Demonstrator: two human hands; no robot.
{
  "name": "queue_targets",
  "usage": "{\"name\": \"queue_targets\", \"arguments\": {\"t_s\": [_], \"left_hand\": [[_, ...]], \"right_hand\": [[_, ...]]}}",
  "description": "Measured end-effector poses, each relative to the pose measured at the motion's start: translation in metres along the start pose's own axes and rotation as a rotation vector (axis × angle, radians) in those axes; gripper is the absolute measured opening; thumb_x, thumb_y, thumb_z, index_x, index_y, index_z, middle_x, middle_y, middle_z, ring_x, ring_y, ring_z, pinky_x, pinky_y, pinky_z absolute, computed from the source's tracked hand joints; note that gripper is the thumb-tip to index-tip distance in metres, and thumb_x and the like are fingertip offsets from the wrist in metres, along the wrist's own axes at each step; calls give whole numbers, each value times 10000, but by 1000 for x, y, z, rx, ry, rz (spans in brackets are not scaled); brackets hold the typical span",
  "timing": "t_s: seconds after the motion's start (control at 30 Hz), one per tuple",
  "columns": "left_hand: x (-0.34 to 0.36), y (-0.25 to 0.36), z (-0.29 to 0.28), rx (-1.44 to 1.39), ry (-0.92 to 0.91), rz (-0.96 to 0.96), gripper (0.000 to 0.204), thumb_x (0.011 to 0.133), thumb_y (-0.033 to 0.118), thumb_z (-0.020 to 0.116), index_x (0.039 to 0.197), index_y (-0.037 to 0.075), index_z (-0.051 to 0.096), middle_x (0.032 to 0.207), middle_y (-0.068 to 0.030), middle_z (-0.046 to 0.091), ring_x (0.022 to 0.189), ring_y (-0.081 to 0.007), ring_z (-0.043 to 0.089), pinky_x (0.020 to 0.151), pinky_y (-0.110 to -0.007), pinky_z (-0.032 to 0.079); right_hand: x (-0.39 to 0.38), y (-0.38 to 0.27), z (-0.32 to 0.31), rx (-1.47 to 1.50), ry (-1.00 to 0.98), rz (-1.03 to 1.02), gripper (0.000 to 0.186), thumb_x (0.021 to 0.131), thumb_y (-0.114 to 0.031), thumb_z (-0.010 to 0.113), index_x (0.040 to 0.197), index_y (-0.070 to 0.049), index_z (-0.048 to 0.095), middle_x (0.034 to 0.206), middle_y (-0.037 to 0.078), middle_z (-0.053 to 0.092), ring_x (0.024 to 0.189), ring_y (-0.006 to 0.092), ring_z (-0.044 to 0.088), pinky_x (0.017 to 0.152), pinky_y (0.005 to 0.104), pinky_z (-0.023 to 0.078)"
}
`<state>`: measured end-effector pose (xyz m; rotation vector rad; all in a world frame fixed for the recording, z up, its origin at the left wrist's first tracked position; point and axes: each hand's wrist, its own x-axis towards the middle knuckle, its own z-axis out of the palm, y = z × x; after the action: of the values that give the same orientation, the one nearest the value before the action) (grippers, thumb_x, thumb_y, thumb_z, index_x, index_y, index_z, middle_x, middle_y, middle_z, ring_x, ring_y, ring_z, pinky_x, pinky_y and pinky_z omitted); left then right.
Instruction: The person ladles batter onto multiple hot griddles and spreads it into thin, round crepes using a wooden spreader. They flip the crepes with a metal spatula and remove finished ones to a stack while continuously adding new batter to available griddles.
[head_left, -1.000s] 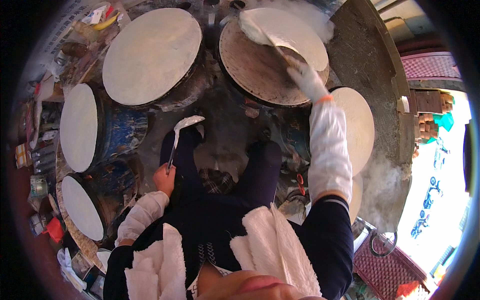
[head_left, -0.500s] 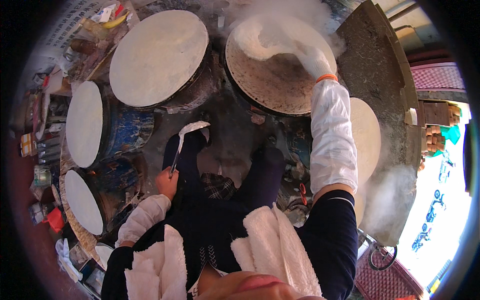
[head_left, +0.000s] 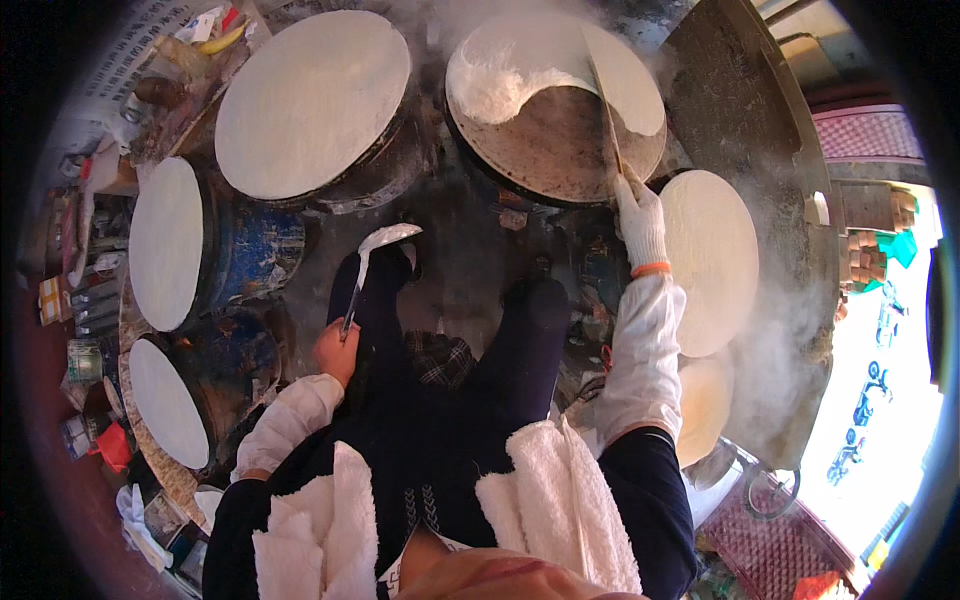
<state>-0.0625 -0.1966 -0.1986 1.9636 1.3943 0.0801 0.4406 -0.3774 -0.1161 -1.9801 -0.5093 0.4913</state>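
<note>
My left hand (head_left: 336,352), bare, is closed round the handle of a ladle (head_left: 388,238) whose bowl is coated with white batter, held above my left knee. My right hand (head_left: 641,220), in a white knit glove, grips the near end of a long thin spreader (head_left: 604,100). The spreader reaches across a round griddle (head_left: 560,145). White batter (head_left: 535,45) covers the griddle's far and right part, with a thick ruffled heap (head_left: 485,88) at its left. The brown near part of the griddle is bare.
White sheets lie on griddles to the left: a large one (head_left: 310,105) and two smaller ones (head_left: 165,245) (head_left: 168,400). To the right are another white sheet (head_left: 712,265) and a yellowish one (head_left: 703,410). Steam drifts over a dark curved counter (head_left: 745,100).
My right hand has drawn back toward me, off the griddle, and the spreader now shows clearly. Batter now lies on the griddle's right side. The left hand and ladle have barely moved.
</note>
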Motion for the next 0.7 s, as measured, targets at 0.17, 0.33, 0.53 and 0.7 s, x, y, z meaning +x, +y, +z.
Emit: {"name": "queue_targets", "arguments": {"t_s": [0.17,0.33,0.53,0.7], "left_hand": [[-2,-11,0,-4,72,88,189,890,260,618,893,89,699,864,-136,694,844,-363,666,749,-431,509],[2,-11,-5,0,68,53,184,885,258,629,886,89,703,835,-135,693,803,-356,672,712,-426,513],[3,-39,-9,-52,78,40,186,888,265,639,881,95,715,837,-134,695,796,-332,684,706,-419,514],[7,-51,-8,-158,96,38,179,890,253,645,895,91,721,843,-133,695,792,-314,684,722,-403,518]], "right_hand": [[-54,-23,19,115,-342,318,442,973,-251,649,1370,-62,604,817,-17,633,625,49,526,532,213,393],[-67,-56,64,468,-319,362,503,954,-168,652,1431,-65,530,771,-27,577,581,62,512,493,206,394],[-74,-94,208,862,-222,453,534,956,-118,616,1454,-103,424,751,44,605,550,159,570,468,315,460],[-144,-68,228,782,133,567,418,963,-135,582,1378,-155,533,724,-4,570,487,73,479,408,224,372]]}}
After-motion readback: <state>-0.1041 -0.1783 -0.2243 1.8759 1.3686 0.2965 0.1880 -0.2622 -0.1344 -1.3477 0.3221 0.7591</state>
